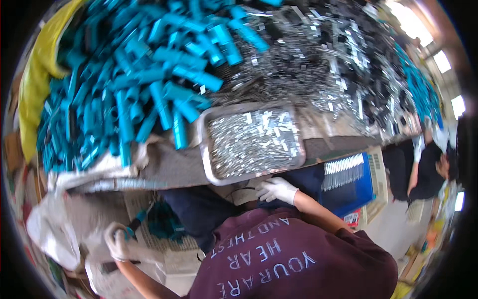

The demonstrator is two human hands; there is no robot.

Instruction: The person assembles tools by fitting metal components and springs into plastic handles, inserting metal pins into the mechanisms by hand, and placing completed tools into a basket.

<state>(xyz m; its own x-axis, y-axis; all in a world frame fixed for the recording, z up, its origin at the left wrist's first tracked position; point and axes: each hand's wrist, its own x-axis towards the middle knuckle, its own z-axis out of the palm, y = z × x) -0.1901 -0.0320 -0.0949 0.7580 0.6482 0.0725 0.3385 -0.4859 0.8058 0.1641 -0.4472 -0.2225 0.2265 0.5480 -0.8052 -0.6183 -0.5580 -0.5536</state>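
My left hand [117,241], in a white glove, is low on the left beside a plastic bag. Its fingers are closed round one end of a teal-and-black handle-like piece [136,222], which points up toward the table; blur hides its exact kind. My right hand [277,191], also white-gloved, hovers over my lap just below the table edge, fingers stretched out and apart, with nothing seen in it. Above it a metal tray [205,158] full of small shiny metal pieces [249,142] rests at the table's front edge.
Teal plastic tubes [149,74] are heaped on the table's left, by a yellow sack [37,84]. Loose metal parts [308,60] spread rightward. Below stand a pale crate [181,244] with teal pieces and a blue box [356,192] of slim metal strips. Another person [423,169] is at right.
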